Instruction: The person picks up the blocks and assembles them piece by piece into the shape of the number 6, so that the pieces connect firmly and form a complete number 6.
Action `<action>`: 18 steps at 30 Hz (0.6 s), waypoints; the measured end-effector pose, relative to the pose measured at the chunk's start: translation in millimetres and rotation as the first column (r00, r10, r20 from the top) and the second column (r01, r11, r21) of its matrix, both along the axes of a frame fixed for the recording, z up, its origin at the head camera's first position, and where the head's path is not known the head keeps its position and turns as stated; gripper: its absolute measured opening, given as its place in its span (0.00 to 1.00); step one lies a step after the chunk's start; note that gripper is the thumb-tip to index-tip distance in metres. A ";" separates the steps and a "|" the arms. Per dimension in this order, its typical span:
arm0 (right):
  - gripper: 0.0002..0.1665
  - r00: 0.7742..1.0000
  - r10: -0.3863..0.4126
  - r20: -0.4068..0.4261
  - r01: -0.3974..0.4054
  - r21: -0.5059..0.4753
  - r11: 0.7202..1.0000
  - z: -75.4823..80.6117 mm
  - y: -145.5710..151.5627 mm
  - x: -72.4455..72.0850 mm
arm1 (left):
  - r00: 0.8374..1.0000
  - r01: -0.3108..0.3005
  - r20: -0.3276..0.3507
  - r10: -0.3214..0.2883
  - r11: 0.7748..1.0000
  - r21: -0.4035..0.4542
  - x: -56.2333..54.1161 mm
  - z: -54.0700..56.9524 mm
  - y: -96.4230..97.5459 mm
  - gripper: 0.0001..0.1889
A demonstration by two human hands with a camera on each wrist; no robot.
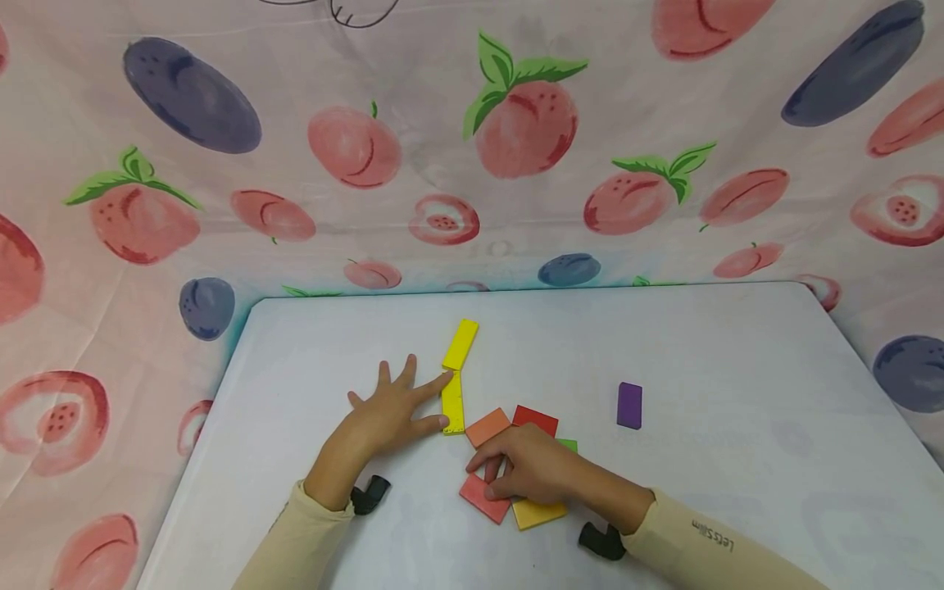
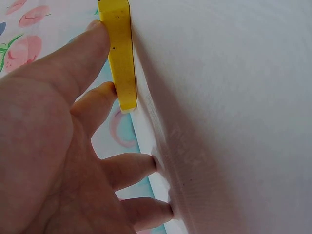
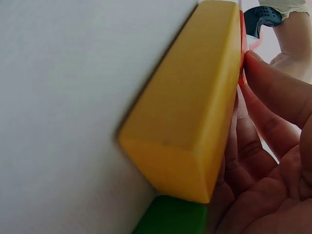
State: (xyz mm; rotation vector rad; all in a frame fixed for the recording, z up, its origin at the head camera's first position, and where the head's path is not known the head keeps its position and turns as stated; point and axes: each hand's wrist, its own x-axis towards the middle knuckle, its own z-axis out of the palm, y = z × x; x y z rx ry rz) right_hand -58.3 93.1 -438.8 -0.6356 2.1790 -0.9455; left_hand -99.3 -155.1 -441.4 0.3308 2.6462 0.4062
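My left hand [image 1: 388, 412] lies spread over the white table, its fingers fanned out. Its index finger and thumb touch the lower yellow block [image 1: 454, 403], the index tip where an upper yellow block [image 1: 460, 345] meets it. In the left wrist view, thumb and index lie along the side of a yellow block [image 2: 122, 58]. My right hand [image 1: 534, 461] pinches a coral-pink block [image 1: 484, 500] with curled fingers and thumb. Around that hand are an orange block [image 1: 488, 427], a red block [image 1: 535, 419], a partly hidden green block [image 1: 568, 446] and a darker yellow block [image 1: 539, 515].
A purple block [image 1: 630, 406] lies apart on the right of the white table [image 1: 737, 492]. Fruit-patterned cloth [image 1: 413, 74] hangs behind the table and along its sides. Both wrists carry small black devices, one at the left wrist [image 1: 371, 495] and one at the right [image 1: 602, 542].
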 end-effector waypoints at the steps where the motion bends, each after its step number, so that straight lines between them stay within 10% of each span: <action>1: 0.16 1.000 0.003 0.001 -0.003 -0.003 1.000 -0.1 0.0 -0.1 | 1.000 0.001 -0.001 -0.001 1.000 0.000 0.2 0.3 0.0 0.37; 18: 0.15 0.999 0.004 0.041 -0.004 0.009 1.000 3.0 -0.9 -0.9 | 1.000 -0.003 -0.001 0.003 1.000 0.000 -0.5 2.1 0.7 0.37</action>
